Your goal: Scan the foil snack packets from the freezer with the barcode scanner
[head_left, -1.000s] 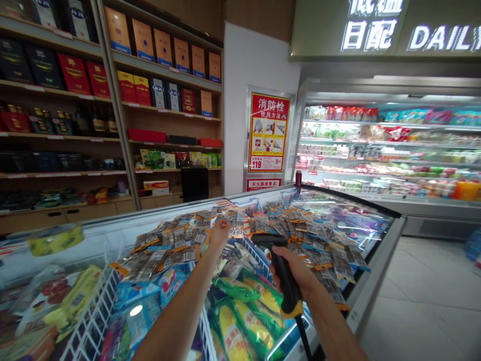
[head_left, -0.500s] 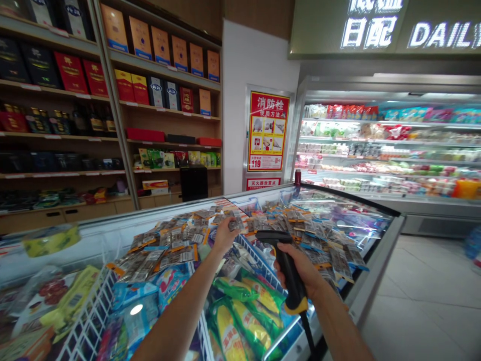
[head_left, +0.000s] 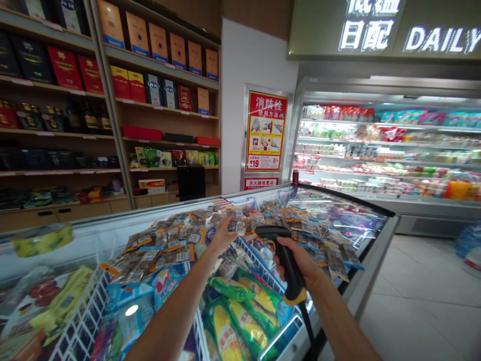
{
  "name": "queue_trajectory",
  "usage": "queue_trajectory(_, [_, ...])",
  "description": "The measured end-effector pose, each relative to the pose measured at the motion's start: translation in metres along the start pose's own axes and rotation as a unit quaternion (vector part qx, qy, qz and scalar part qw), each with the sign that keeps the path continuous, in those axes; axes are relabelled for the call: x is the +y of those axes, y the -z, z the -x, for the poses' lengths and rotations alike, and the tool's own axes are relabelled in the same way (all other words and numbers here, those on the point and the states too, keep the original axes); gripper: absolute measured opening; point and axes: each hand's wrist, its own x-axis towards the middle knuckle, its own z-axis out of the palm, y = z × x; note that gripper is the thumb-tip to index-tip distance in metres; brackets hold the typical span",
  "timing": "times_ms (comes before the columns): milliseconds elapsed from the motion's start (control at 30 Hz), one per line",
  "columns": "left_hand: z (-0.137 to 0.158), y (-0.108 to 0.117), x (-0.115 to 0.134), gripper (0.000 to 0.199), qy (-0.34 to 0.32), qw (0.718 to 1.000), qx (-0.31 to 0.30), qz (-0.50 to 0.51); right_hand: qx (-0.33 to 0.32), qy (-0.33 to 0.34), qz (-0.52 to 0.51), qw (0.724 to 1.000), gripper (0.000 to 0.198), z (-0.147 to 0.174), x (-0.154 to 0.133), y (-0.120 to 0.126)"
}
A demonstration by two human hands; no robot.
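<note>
My left hand (head_left: 222,235) pinches a small clear snack packet (head_left: 238,219) over the freezer's glass top. My right hand (head_left: 300,260) is wrapped round a black and yellow barcode scanner (head_left: 288,263), its head turned left toward that packet. The scanner's cable hangs down from the grip. Many similar packets with orange and blue edges lie in a left pile (head_left: 173,233) and a right pile (head_left: 315,230) on the glass. Below my hands, green and yellow bags of corn (head_left: 240,321) lie in a wire basket.
The chest freezer's wire divider (head_left: 80,311) separates blue bags (head_left: 139,306) from other frozen goods. A roll of yellow tape (head_left: 43,239) is at the left, a red can (head_left: 295,177) on the far corner. Beyond stand shelves of boxes (head_left: 161,108) and a lit refrigerated display (head_left: 394,145).
The packet in my left hand has been lifted and tilted more upright, with its face toward the scanner. My right hand keeps the scanner nearly in place. The view has shifted slightly.
</note>
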Motion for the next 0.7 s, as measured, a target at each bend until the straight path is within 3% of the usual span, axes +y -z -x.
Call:
queue_trajectory(167, [-0.002, -0.002, 0.003, 0.048, 0.010, 1.000, 0.001, 0.014, 0.031, 0.054, -0.032, 0.998, 0.022, -0.001, 0.000, 0.010])
queue_trajectory(333, [-0.021, -0.029, 0.021, 0.054, 0.031, 0.998, -0.014, 0.046, 0.100, 0.100, -0.088, 0.986, 0.022, -0.002, 0.002, 0.030])
queue_trajectory(567, [-0.035, -0.083, 0.046, 0.051, -0.002, 0.984, -0.055, -0.170, 0.120, 0.108, -0.114, 0.980, 0.019, 0.007, 0.003, 0.040])
queue_trajectory(700, [-0.035, -0.092, 0.044, 0.055, 0.000, 0.960, -0.095, -0.263, 0.127, 0.113, -0.100, 0.980, 0.020, 0.008, 0.005, 0.037])
